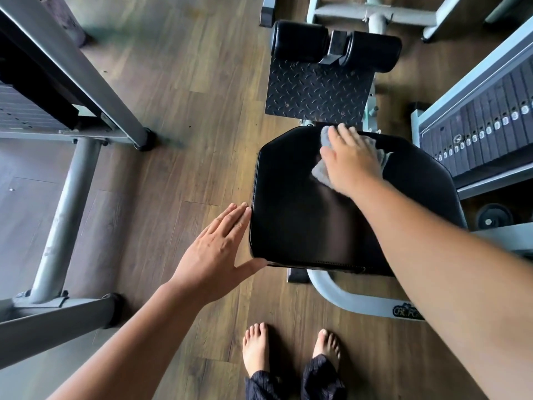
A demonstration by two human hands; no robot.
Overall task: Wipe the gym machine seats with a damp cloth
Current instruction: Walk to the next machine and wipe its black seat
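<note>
The big black seat (331, 209) is seen from above, held up by a pale metal frame (340, 298) on the wooden floor (187, 140); the seat's left edge is touched by the left hand (215, 252), which is flat with the fingers close together and the thumb spread out under the near corner. The small grey cloth (321, 170) is pressed on the far part of the seat by the right hand (350, 160), laid flat with fingers spread. The cloth is bunched up, so parts of the seat could be missed; it could also be pushed off the far edge, onto the bumpy foot plate (317, 92). The near half may be left unwiped if the job is hurried.
</note>
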